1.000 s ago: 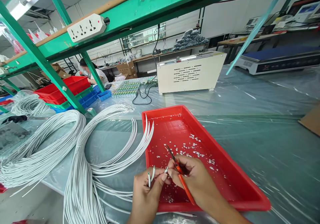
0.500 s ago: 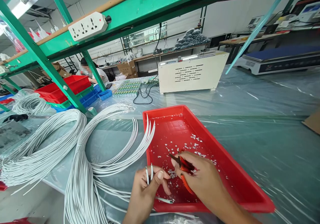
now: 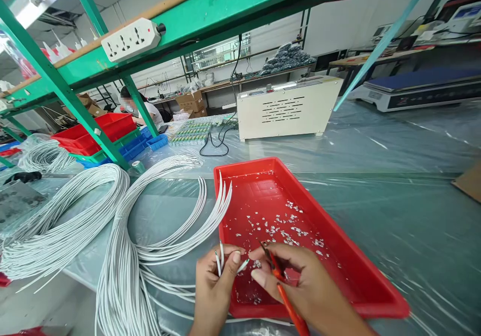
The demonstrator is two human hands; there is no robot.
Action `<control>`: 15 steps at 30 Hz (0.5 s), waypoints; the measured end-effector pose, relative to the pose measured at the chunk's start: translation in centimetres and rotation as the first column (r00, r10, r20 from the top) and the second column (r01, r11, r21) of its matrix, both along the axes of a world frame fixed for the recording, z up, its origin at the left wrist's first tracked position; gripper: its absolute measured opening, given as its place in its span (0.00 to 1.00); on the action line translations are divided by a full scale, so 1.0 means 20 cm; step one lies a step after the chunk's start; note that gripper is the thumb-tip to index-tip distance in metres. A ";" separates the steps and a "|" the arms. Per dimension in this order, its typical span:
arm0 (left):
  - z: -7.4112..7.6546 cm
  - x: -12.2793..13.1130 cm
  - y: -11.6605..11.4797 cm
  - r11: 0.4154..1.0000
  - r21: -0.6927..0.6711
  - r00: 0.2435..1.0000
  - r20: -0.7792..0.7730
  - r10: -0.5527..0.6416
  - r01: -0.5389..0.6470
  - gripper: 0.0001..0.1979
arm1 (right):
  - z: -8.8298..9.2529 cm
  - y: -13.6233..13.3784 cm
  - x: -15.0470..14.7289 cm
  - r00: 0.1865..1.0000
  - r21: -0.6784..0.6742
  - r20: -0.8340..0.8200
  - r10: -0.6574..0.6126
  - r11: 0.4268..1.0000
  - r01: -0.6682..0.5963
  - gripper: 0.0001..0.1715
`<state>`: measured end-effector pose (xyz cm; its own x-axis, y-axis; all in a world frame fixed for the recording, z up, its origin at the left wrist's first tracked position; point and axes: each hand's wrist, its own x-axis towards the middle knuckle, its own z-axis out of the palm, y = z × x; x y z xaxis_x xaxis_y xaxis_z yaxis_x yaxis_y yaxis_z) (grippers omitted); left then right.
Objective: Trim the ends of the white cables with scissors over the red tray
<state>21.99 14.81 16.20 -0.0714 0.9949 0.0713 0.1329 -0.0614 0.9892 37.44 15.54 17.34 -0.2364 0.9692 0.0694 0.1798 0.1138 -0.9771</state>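
Note:
My left hand (image 3: 217, 287) is closed on several white cable ends, which stick out between its fingers over the near left edge of the red tray (image 3: 319, 201). One cable end points right, toward my other hand. My right hand (image 3: 304, 281) is wrapped round orange-handled cutters (image 3: 287, 298), their dark tips directed up and left. Small white and clear scraps (image 3: 291, 231) lie scattered in the tray. Left of it are large coils of white cable (image 3: 124, 256), with several cable ends resting over the tray's rim.
A beige machine (image 3: 289, 108) stands behind the tray. Green shelf framing (image 3: 75, 100) carries a power strip (image 3: 131, 40) above. Stacked red, green and blue bins (image 3: 97, 133) are at the left. A seated person (image 3: 150, 113) is in the background. At the right is a flat scale (image 3: 424, 88).
A cable end has risen between the fingertips of my left hand. My right hand has turned the cutters, so their orange handles now point down toward the front edge.

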 end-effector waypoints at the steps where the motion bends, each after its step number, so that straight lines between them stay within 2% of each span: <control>1: 0.00 0.00 0.00 1.000 0.005 1.000 -0.004 -0.007 0.007 0.10 | 0.00 0.00 -0.01 1.000 0.028 0.027 -0.003 1.000 0.002 0.10; 4: -0.01 -0.01 -0.02 0.998 0.041 0.999 -0.030 0.038 -0.037 0.07 | 0.00 0.01 -0.04 0.994 0.115 0.102 -0.043 0.993 0.031 0.13; 7: 0.00 -0.01 -0.05 0.991 0.058 0.992 -0.044 0.121 -0.118 0.08 | 0.01 0.02 -0.05 0.986 0.184 0.144 -0.080 0.981 0.053 0.12; 8: 0.00 -0.01 -0.05 0.995 0.025 0.995 -0.036 0.094 -0.093 0.10 | 0.01 0.03 -0.04 0.983 0.235 0.155 -0.099 0.970 0.061 0.11; 10: 0.02 -0.01 -0.06 0.996 -0.080 0.999 0.027 -0.040 0.042 0.14 | 0.03 0.03 -0.03 0.978 0.394 0.158 -0.136 0.917 0.064 0.07; 12: 0.03 -0.01 -0.06 0.969 -0.159 0.974 0.155 -0.163 0.187 0.18 | 0.04 0.03 -0.03 0.972 0.610 0.163 -0.167 0.791 0.034 0.10; 13: 0.03 -0.01 -0.05 0.953 -0.181 0.953 0.227 -0.199 0.242 0.19 | 0.04 0.03 -0.03 0.966 0.712 0.183 -0.183 0.702 -0.002 0.12; 15: 0.04 -0.01 -0.04 0.941 -0.199 0.921 0.339 -0.194 0.272 0.20 | 0.01 0.02 -0.02 0.939 0.857 0.263 -0.222 0.501 -0.122 0.14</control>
<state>21.75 14.01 16.95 0.1849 0.9701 -0.1570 -0.1715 0.1892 0.9668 36.94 15.98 17.58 -0.3626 0.4797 0.7990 0.4696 0.8346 -0.2880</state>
